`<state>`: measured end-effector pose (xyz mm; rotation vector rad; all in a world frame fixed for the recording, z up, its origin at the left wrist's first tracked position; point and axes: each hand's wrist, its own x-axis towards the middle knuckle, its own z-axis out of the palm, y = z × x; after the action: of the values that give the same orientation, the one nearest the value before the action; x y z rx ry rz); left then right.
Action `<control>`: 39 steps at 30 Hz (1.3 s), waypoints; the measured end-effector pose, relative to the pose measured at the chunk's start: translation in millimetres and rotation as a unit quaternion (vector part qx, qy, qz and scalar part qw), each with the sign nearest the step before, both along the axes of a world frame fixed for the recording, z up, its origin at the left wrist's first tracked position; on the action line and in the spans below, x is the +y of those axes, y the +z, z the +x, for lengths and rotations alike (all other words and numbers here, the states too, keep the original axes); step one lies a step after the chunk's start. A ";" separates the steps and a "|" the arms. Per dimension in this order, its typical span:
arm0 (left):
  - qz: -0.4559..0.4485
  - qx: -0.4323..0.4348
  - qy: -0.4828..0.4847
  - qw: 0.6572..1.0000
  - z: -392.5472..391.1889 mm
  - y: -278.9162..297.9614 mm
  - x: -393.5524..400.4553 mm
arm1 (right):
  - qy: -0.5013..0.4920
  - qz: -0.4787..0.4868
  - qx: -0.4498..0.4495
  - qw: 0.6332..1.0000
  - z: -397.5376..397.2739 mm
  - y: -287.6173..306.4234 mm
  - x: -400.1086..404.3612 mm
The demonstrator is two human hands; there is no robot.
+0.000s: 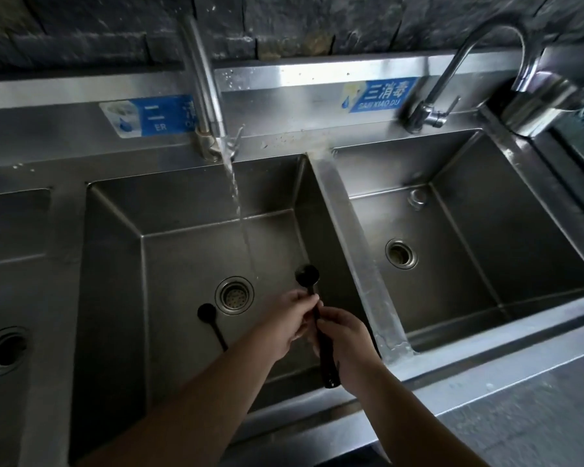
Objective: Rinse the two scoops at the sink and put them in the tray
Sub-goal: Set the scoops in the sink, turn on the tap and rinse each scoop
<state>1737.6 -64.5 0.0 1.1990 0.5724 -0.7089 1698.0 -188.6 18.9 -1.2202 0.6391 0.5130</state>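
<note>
Fingers of my left hand [289,315] and right hand [343,335] clasp the long-handled black plastic scoop [317,318], bowl ahead of them, for rubbing beside the falling water stream [238,210].

We count two black scoops [307,275] [207,312], three steel basins [196,197] [486,183] [11,230], two taps [199,69] [452,72], three drains [234,294] [401,253] [3,350], two blue labels [149,117] [380,94] and two hands [289,316] [346,335].

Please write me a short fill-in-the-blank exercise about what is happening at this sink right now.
1. Both hands, the left hand and the right hand, grip one black ____.
2. The second scoop lies on the basin floor beside the ____.
3. Water runs from the tap into the ____ basin.
4. The basin to its right holds ____ scoops.

Missing words: scoop; drain; middle; no
</note>
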 end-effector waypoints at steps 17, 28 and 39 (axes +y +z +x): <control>0.208 -0.122 -0.091 0.966 129.5 -25.4 -261.1 | 0.091 -0.217 -0.014 0.972 147.0 -52.6 -266.9; 0.343 -0.055 -0.266 0.899 153.9 -179.7 -327.9 | 0.369 -0.331 0.125 0.859 193.5 -203.8 -325.1; 0.406 -0.013 -0.302 0.863 142.6 -233.7 -326.2 | 0.461 -0.362 0.153 0.796 192.9 -252.1 -315.5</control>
<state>1880.1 -390.7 -233.7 2.2351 0.4773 -1.0163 1890.9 -504.1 -233.2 -2.2205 0.4752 1.3914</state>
